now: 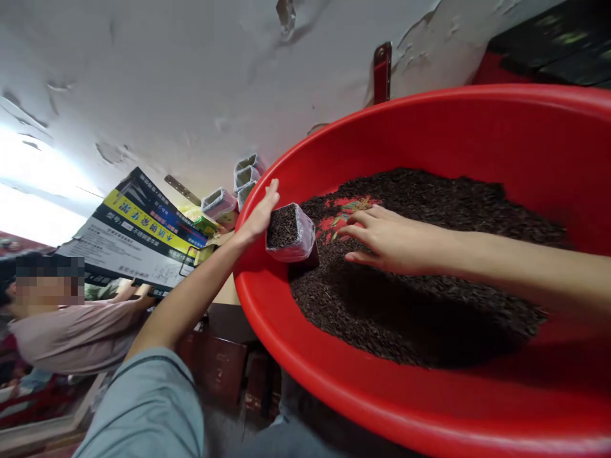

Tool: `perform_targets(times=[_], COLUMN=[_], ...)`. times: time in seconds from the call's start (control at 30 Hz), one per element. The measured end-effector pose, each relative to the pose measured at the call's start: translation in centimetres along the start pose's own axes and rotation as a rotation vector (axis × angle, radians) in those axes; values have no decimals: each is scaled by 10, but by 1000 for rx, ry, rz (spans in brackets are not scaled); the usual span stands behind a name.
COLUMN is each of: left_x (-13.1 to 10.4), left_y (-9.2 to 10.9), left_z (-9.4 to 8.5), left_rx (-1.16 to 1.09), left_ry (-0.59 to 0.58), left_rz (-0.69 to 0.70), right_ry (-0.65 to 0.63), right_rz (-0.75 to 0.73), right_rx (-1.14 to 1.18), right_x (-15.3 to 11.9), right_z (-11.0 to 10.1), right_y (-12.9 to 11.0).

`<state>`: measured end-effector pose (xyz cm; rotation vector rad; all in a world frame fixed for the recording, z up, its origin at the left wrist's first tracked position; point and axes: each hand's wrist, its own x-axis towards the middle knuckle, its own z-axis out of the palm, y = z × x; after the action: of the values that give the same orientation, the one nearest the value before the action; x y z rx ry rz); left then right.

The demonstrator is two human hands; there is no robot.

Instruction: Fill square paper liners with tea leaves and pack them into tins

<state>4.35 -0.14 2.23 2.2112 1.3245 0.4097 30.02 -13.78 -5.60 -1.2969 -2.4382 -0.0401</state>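
A square pot filled with dark material (282,228), wrapped in whitish plastic, tilts inside a large red basin (267,318) near its left wall. Against the pot's left side rests my left hand (260,213), its fingers stretched out along the basin rim. My right hand (382,238) is just right of the pot, fingers spread and palm down, low over dark loose material (429,305) that covers much of the basin floor. A printed pattern on the floor (351,207) shows beside my right fingertips. Nothing is visible in the right hand.
Several similar wrapped pots (247,175) stand beyond the basin's left rim, with one more (218,202) nearby. At the left, a person in a pinkish top (86,331) has hands at a large printed box (138,235). A peeling wall (191,83) borders the basin.
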Motion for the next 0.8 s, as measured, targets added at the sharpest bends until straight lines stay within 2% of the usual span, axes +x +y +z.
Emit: perform_targets(times=[0.07, 0.17, 0.23, 0.3, 0.4, 0.5, 0.57, 0.7, 0.73, 0.8], left_x=[0, -6, -12, -16, -17, -11, -2, 26, 33, 41], left_y=[9, 21, 26, 27, 28, 28, 28, 33, 34, 35], left_z=[2, 17, 28, 34, 35, 33, 32, 28, 25, 16], left_rx=[76, 372, 541, 617, 625, 592, 528, 345, 320, 292], left_ry=[71, -88, -155, -116, -66, -106, -193, -480, -539, -601], left_rz=[-107, -311, -300, -229, -142, -34, 115, 491, 530, 507], right_ry=[0, -74, -129, -159, -209, -297, -336, -364, -391, -468], right_rz=[-5, 55, 113, 145, 158, 193, 208, 214, 226, 280], right_rx=[17, 21, 38, 66, 92, 98, 89, 96, 95, 79], right_x=[-2, -2, -2, -1, 0, 0, -1, -1, -2, -2], right_z=[-1, -8, -14, -20, -28, -35, -37, -33, -32, -31], right_y=[-1, -3, -6, -8, -14, -19, -20, -15, -12, -3])
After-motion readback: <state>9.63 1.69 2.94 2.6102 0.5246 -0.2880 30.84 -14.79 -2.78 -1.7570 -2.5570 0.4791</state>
